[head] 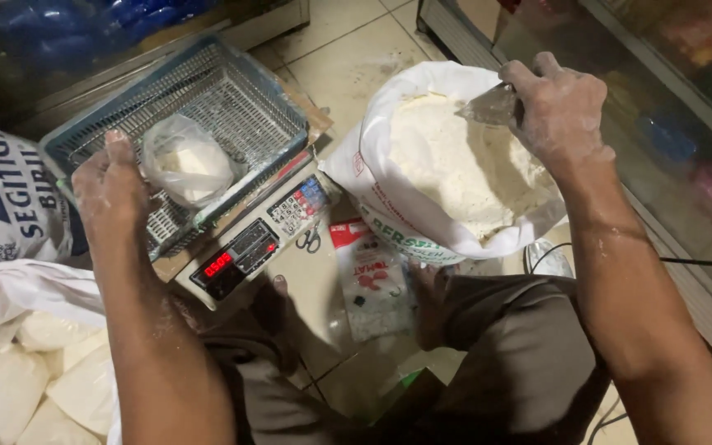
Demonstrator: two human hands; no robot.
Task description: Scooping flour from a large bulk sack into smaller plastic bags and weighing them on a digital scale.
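Scissors [310, 240] and red packet [370, 276] on floor [348, 58]

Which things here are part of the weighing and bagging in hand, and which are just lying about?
In use: right hand on metal scoop, flour sack, left hand by small bag, blue basket, scale.
Lying about: scissors, printed packet, filled bags.
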